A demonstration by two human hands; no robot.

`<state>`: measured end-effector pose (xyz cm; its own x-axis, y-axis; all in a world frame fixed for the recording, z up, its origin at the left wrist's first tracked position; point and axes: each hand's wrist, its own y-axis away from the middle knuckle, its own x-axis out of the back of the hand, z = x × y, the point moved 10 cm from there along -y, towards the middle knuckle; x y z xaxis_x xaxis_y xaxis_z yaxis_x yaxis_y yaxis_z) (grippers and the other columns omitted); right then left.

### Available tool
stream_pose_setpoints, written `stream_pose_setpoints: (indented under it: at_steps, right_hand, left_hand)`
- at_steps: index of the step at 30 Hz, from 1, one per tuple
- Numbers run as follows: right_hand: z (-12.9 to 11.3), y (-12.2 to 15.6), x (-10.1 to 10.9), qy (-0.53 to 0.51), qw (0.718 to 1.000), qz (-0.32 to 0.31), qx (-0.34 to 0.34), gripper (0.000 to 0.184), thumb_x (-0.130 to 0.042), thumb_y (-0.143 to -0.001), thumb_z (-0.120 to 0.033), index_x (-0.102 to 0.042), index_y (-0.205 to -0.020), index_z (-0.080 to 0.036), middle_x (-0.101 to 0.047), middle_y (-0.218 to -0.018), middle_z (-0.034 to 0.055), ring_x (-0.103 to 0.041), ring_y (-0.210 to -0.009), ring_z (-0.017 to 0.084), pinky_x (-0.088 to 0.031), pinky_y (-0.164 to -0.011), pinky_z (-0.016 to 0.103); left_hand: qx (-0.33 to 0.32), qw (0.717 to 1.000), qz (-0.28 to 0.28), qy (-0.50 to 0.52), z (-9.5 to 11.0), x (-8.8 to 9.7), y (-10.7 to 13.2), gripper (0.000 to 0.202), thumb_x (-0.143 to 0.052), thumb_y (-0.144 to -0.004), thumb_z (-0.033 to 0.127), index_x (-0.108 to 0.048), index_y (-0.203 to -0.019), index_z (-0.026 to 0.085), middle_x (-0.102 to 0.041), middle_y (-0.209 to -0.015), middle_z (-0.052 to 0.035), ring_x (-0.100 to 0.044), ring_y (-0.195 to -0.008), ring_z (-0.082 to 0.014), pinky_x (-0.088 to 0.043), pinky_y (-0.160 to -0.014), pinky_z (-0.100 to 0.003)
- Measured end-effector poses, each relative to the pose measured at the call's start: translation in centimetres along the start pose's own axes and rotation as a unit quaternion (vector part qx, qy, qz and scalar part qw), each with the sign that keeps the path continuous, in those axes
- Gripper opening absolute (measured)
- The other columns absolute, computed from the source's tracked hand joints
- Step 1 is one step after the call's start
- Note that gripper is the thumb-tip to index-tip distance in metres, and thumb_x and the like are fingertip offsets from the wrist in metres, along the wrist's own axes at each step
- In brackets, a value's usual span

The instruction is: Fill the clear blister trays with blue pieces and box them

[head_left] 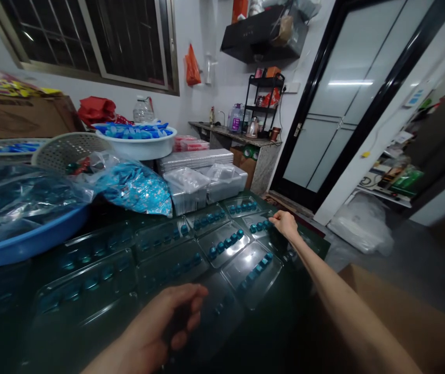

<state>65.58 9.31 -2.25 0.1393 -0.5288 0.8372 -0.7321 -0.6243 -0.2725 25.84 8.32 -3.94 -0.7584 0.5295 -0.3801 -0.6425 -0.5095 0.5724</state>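
My right hand [284, 224] reaches across the table to a shallow clear plastic tray [271, 240]. Its fingers are pinched together at the end of a row of shiny teal cubes [259, 226]; the piece at the fingertips is mostly hidden. My left hand [167, 319] hovers nearer to me over the trays, fingers curled inward; what lies in them, if anything, cannot be made out. Several more clear trays cover the green table, many with a line of teal cubes [226, 244] across the middle. Others at the left [85, 275] look dim and blurred.
Stacked clear plastic packs [206, 182] stand at the table's back, beside a bag of shiny blue pieces [136, 187]. A white basin [140, 145] of blue items and a blue tub [31, 239] are at the left. A cardboard box [393, 306] sits at lower right.
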Motion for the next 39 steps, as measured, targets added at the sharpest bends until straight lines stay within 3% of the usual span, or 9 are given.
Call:
stream_pose_setpoints:
  at_steps: [12,17,20,22,23,26,29,34,39]
  right_hand:
    - [-1.3,-0.3,-1.9,0.144,0.986,-0.074,-0.027,0.024,-0.046,-0.082,-0.035,-0.055,-0.091,-0.014,-0.057,-0.091,0.004,-0.055,-0.082,0.014,-0.044,-0.073,0.033]
    - [-3.8,0.9,-0.2,0.14,0.987,-0.073,-0.016,0.025,-0.049,-0.08,-0.03,-0.057,-0.093,-0.01,-0.06,-0.089,0.012,-0.056,-0.084,0.02,-0.043,-0.073,0.035]
    - [-6.5,3.6,2.3,0.113,0.993,-0.04,0.014,0.036,-0.042,-0.082,-0.03,-0.048,-0.111,-0.01,-0.058,-0.094,0.0186,-0.055,-0.088,0.027,-0.042,-0.071,0.038]
    - [-9.6,7.5,3.8,0.053,0.996,-0.031,0.061,0.039,-0.037,-0.084,-0.034,-0.041,-0.118,-0.015,-0.059,-0.095,0.0129,-0.056,-0.084,0.022,-0.043,-0.067,0.032]
    - [-11.7,10.3,4.0,-0.063,0.991,-0.059,0.101,0.036,-0.038,-0.083,-0.035,-0.045,-0.113,-0.015,-0.06,-0.087,0.01,-0.057,-0.075,0.019,-0.043,-0.061,0.028]
    - [-17.9,20.2,2.2,-0.335,0.894,-0.265,0.132,0.032,-0.04,-0.081,-0.041,-0.053,-0.099,-0.019,-0.059,-0.073,0.0033,-0.051,-0.051,0.011,-0.038,-0.041,0.02]
    - [-21.2,26.4,1.1,-0.43,0.84,-0.321,0.08,0.027,-0.046,-0.078,-0.042,-0.056,-0.084,-0.017,-0.053,-0.058,-0.0011,-0.044,-0.042,0.007,-0.033,-0.036,0.017]
    - [-22.4,27.9,-0.1,-0.479,0.823,-0.304,0.022,0.027,-0.052,-0.074,-0.041,-0.056,-0.084,-0.016,-0.052,-0.056,-0.0023,-0.041,-0.039,0.006,-0.031,-0.033,0.016]
    - [-24.0,28.5,-0.1,-0.572,0.75,-0.331,0.017,0.028,-0.054,-0.074,-0.038,-0.057,-0.088,-0.014,-0.052,-0.058,-0.0023,-0.04,-0.04,0.005,-0.032,-0.034,0.017]
  left_hand:
    - [0.003,1.0,-0.016,0.01,-0.2,0.1,-0.8,0.025,-0.056,-0.07,0.034,-0.057,-0.083,0.013,-0.042,-0.065,0.0012,-0.04,-0.048,-0.0049,-0.015,-0.033,-0.013]
    - [0.02,0.992,-0.03,0.118,-0.1,-0.1,-0.8,0.022,-0.054,-0.071,0.03,-0.054,-0.08,0.01,-0.042,-0.063,0.0001,-0.042,-0.048,-0.0062,-0.02,-0.031,-0.013]
    - [-0.019,0.977,-0.074,0.197,1.5,-0.6,-0.4,0.016,-0.053,-0.071,0.02,-0.053,-0.082,0.008,-0.044,-0.066,-0.0016,-0.044,-0.051,-0.0067,-0.024,-0.031,-0.012]
    - [-0.059,0.966,-0.098,0.23,2.8,-0.7,0.0,0.016,-0.052,-0.07,0.014,-0.053,-0.084,0.008,-0.046,-0.069,-0.0028,-0.046,-0.054,-0.007,-0.025,-0.032,-0.012]
    - [-0.078,0.961,-0.108,0.241,3.4,-0.7,0.2,0.016,-0.051,-0.069,0.012,-0.053,-0.084,0.007,-0.046,-0.07,-0.0033,-0.047,-0.055,-0.0073,-0.026,-0.032,-0.012]
    - [-0.107,0.952,-0.126,0.256,4.3,-1.1,0.9,0.019,-0.048,-0.068,0.006,-0.052,-0.085,0.007,-0.047,-0.069,-0.0044,-0.047,-0.055,-0.0075,-0.027,-0.033,-0.012]
    - [-0.107,0.954,-0.121,0.252,4.3,-1.3,1.6,0.02,-0.045,-0.068,0.006,-0.051,-0.087,0.008,-0.048,-0.067,-0.0042,-0.046,-0.048,-0.0063,-0.029,-0.034,-0.013]
    - [-0.14,0.954,-0.128,0.234,4.8,-0.8,3.6,0.023,-0.045,-0.068,0.006,-0.051,-0.089,0.011,-0.052,-0.066,-0.0042,-0.042,-0.04,-0.0041,-0.031,-0.036,-0.015]
    - [-0.179,0.95,-0.115,0.23,5.4,-0.1,5.8,0.024,-0.045,-0.067,0.005,-0.052,-0.09,0.01,-0.056,-0.072,-0.0069,-0.046,-0.041,-0.0055,-0.033,-0.037,-0.017]
